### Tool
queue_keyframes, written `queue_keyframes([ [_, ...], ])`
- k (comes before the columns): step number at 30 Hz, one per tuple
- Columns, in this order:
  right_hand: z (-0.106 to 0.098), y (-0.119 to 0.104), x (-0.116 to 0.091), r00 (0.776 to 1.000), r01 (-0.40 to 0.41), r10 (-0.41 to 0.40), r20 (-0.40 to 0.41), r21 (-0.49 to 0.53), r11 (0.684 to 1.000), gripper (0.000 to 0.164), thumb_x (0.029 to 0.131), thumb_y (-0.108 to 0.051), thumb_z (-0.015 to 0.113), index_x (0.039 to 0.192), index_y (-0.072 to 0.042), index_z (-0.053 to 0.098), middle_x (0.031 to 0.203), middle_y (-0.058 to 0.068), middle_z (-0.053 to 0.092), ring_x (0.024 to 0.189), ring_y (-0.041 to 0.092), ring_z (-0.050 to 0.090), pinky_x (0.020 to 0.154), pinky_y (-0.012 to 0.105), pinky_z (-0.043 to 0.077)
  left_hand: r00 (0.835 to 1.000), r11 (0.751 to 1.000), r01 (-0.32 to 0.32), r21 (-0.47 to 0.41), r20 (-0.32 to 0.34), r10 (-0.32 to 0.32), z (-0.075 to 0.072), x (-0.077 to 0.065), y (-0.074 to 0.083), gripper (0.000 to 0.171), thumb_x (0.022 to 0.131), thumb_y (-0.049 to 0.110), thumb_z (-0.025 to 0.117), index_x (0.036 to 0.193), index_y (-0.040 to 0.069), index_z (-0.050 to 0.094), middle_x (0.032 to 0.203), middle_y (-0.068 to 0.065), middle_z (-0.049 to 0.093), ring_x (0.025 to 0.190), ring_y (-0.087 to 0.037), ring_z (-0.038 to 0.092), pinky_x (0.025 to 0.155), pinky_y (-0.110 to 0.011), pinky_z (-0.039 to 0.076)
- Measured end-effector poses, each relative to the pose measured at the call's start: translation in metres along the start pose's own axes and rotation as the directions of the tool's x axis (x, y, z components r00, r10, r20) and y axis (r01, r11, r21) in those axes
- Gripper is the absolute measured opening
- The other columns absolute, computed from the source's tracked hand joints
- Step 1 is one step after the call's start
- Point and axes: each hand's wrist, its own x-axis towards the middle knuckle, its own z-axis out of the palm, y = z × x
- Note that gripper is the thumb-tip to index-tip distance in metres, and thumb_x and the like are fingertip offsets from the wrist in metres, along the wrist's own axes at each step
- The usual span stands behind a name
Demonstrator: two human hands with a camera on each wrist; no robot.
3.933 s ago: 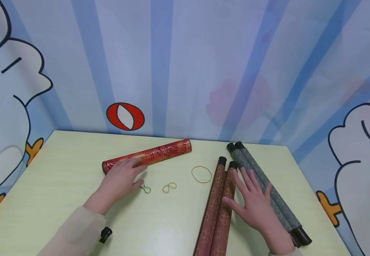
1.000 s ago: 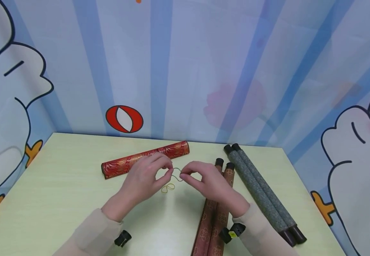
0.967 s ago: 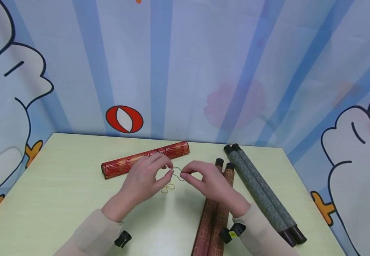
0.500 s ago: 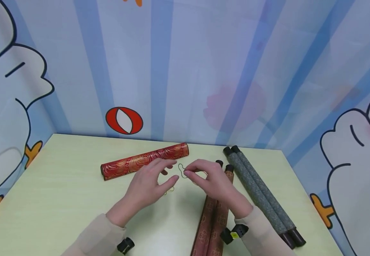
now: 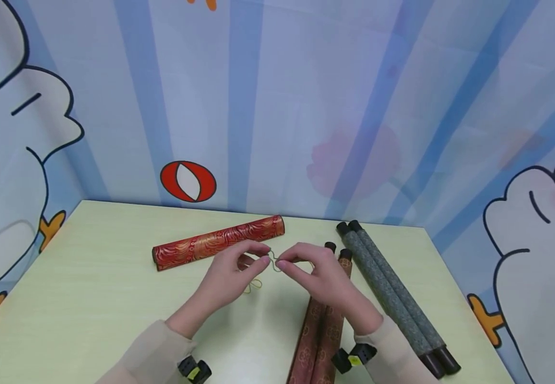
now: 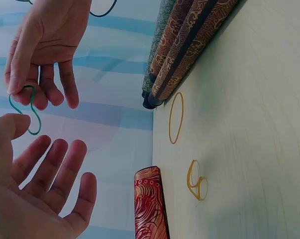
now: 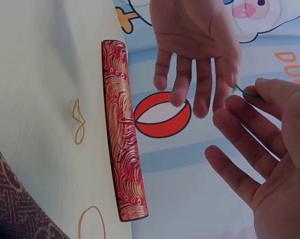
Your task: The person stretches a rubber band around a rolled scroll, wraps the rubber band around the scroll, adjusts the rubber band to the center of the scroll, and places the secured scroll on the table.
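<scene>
A thin green rubber band is stretched between the two hands above the table. My right hand pinches its right end between thumb and index finger, the other fingers loosely bent. My left hand has its thumb and index fingertip at the band's left side, with the band running between them; the left wrist view shows the remaining fingers spread. Below the hands lies a twisted yellow rubber band. A second yellow rubber band, a round loop, lies near the brown rolls, mostly hidden behind my right hand in the head view.
A red patterned roll lies at the back of the table. Two brown patterned rolls lie under my right forearm, and two grey rolls with black ends lie farther right. A cartoon-printed backdrop stands behind the table.
Both hands have come from resting over the table to hold the green band up together. Half a second ago the left fingers were apart from it; now they close on its left side.
</scene>
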Motion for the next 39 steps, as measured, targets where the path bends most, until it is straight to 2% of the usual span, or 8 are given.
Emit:
queue_keyframes([
  [8,-0.001,-0.001,-0.002,0.999,0.049,-0.049,-0.006,0.037,0.998,0.011,0.104,-0.012,0.072,0.108,-0.012,0.081,0.102,-0.004,0.078,0.1,0.012,0.074,0.094,0.041,0.062,1.0,0.999,0.017,-0.042,0.027,-0.016,0.001,0.001,-0.001,0.015,0.103,0.023,0.073,0.115,0.014,0.076,0.109,-0.003,0.076,0.095,-0.017,0.074,0.08,-0.032,0.061],
  [13,-0.001,0.001,-0.003,0.998,0.056,-0.054,-0.036,0.069,0.996,0.012,0.104,-0.009,0.07,0.108,-0.011,0.081,0.101,-0.003,0.078,0.096,0.013,0.074,0.093,0.041,0.063,0.998,0.998,0.022,-0.061,0.053,-0.019,-0.001,-0.001,-0.003,0.014,0.103,0.02,0.074,0.114,0.012,0.075,0.108,-0.005,0.077,0.096,-0.023,0.075,0.079,-0.033,0.061],
  [19,-0.003,0.0,-0.004,0.999,0.004,0.004,-0.046,0.163,0.987,0.012,0.105,-0.007,0.068,0.107,-0.009,0.079,0.1,0.001,0.078,0.094,0.016,0.074,0.089,0.039,0.063,1.0,0.999,-0.002,-0.048,0.025,0.004,-0.003,0.0,-0.004,0.009,0.103,0.018,0.073,0.11,0.013,0.074,0.104,-0.002,0.076,0.092,-0.016,0.074,0.081,-0.033,0.06],
  [23,-0.006,-0.006,-0.003,0.998,-0.043,0.053,-0.033,0.254,0.966,0.012,0.108,-0.011,0.064,0.108,-0.009,0.076,0.104,0.004,0.078,0.099,0.018,0.074,0.088,0.037,0.061,0.999,0.998,-0.014,-0.064,0.031,0.016,-0.001,0.0,-0.003,0.007,0.103,0.017,0.073,0.109,0.013,0.073,0.102,-0.003,0.076,0.09,-0.015,0.073,0.08,-0.033,0.059],
  [27,-0.007,-0.012,-0.001,0.998,-0.049,0.061,-0.024,0.357,0.933,0.015,0.11,-0.013,0.061,0.11,-0.006,0.074,0.11,0.009,0.077,0.104,0.021,0.073,0.086,0.035,0.058,0.998,0.994,-0.013,-0.105,0.053,0.019,0.002,0.0,0.002,0.007,0.104,0.017,0.071,0.109,0.012,0.072,0.101,-0.006,0.077,0.087,-0.016,0.074,0.074,-0.034,0.056],
  [32,-0.005,-0.015,0.0,0.997,-0.053,0.077,-0.03,0.483,0.874,0.02,0.112,-0.015,0.058,0.112,0.0,0.07,0.109,0.006,0.075,0.107,0.021,0.073,0.097,0.038,0.058,0.997,0.992,0.012,-0.126,0.083,-0.001,0.006,0.0,0.006,0.011,0.107,0.021,0.068,0.11,0.011,0.071,0.1,-0.006,0.077,0.088,-0.017,0.074,0.076,-0.034,0.055],
  [35,-0.005,-0.015,0.0,0.996,-0.038,0.078,-0.049,0.552,0.833,0.019,0.113,-0.016,0.056,0.111,-0.004,0.07,0.106,0.0,0.075,0.105,0.019,0.074,0.101,0.038,0.058,0.994,0.99,0.036,-0.135,0.108,-0.021,0.008,0.0,0.005,0.013,0.108,0.023,0.067,0.111,0.011,0.071,0.102,-0.005,0.077,0.091,-0.018,0.073,0.079,-0.036,0.053],
  [39,-0.007,-0.013,0.0,0.994,0.014,0.06,-0.089,0.666,0.746,0.018,0.114,-0.015,0.053,0.11,-0.017,0.07,0.107,-0.003,0.075,0.104,0.016,0.074,0.104,0.036,0.058,0.99,0.987,0.052,-0.151,0.139,-0.031,0.012,-0.001,0.006,0.016,0.108,0.024,0.066,0.112,0.01,0.071,0.108,-0.004,0.076,0.093,-0.02,0.075,0.085,-0.038,0.052],
])
